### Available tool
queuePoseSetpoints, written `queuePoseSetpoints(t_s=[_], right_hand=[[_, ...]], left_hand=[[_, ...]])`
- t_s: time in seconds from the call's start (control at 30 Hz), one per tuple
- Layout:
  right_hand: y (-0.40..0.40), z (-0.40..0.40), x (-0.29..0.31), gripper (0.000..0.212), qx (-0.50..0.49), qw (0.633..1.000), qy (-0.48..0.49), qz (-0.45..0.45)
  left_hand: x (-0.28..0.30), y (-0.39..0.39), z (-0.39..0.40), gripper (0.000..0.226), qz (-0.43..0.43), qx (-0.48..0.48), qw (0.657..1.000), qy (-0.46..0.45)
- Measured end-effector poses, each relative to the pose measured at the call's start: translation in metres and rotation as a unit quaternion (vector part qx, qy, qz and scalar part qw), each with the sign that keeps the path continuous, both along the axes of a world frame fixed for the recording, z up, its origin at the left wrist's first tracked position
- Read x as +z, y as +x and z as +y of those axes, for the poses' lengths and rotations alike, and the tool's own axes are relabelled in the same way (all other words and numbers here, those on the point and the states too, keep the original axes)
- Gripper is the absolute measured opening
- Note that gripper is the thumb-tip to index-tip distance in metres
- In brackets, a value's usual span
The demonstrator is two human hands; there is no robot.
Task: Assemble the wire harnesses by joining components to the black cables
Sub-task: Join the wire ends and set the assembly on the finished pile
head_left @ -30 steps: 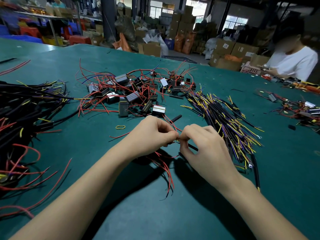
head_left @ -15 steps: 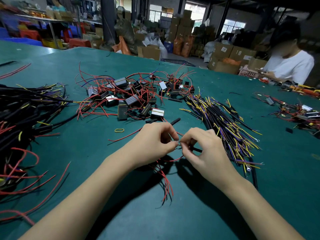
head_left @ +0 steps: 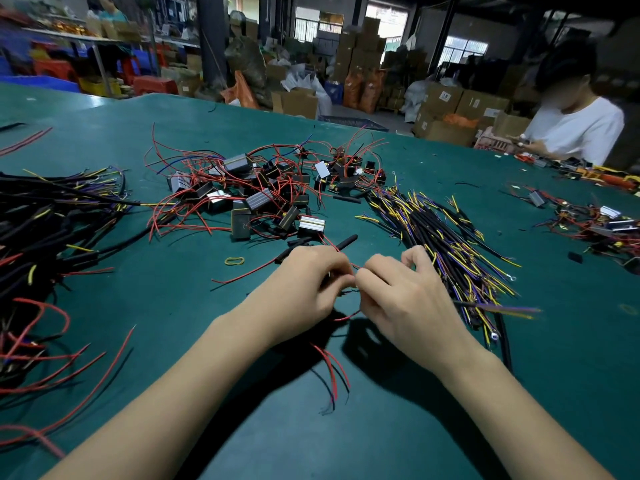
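Pinching fine red wires (head_left: 347,316) between them, left hand (head_left: 304,285) and right hand (head_left: 405,292) meet fingertip to fingertip, each grip clamped on the strands above the green counter (head_left: 519,393). Just beside the right hand lies a bundle of black cables (head_left: 446,237). Behind, a heap of small black boxes (head_left: 256,199); far left, more cables (head_left: 45,230).

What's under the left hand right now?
Red wires trail out from beneath the left hand onto the green table. What its fingers pinch is hidden.
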State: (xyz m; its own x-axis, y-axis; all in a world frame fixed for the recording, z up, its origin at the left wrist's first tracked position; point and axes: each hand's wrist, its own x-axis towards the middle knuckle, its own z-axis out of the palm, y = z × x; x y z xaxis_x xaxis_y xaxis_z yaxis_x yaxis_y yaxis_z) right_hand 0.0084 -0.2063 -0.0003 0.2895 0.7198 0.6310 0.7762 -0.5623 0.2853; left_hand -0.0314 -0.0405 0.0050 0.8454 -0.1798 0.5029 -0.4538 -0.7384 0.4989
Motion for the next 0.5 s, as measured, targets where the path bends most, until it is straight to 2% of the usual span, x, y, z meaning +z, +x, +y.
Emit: queuePoseSetpoints(t_s=[0.1,0.13,0.2,0.3,0.43,0.5], right_hand=[[0.0015,0.0026,0.0001,0.013,0.010,0.999,0.015,-0.043],[0.0014,0.0022,-0.0011,0.013,0.017,0.999,0.025,-0.020],[-0.0008,0.0005,-0.0032,0.007,0.031,0.991,0.069,0.107],[-0.0032,-0.0009,-0.0023,0.008,0.049,0.923,0.192,0.330],[0.0031,-0.0014,0.0018,0.005,0.019,0.814,0.280,0.509],[0.0057,-0.0026,0.0011,0.002,0.007,0.780,0.290,0.554]], left_hand=[[0.0010,0.0024,0.0007,0.012,0.056,0.023,0.993,-0.102],[0.0004,0.0029,0.0009,0.014,0.071,0.029,0.991,-0.110],[-0.0021,0.0036,0.0000,0.013,0.078,0.040,0.991,-0.103],[-0.0056,0.0025,-0.0033,0.009,0.044,0.050,0.995,-0.070],[-0.0084,0.0018,-0.0052,0.007,-0.003,0.044,0.999,-0.011],[-0.0080,0.0011,-0.0066,0.008,-0.017,0.036,0.999,0.019]])
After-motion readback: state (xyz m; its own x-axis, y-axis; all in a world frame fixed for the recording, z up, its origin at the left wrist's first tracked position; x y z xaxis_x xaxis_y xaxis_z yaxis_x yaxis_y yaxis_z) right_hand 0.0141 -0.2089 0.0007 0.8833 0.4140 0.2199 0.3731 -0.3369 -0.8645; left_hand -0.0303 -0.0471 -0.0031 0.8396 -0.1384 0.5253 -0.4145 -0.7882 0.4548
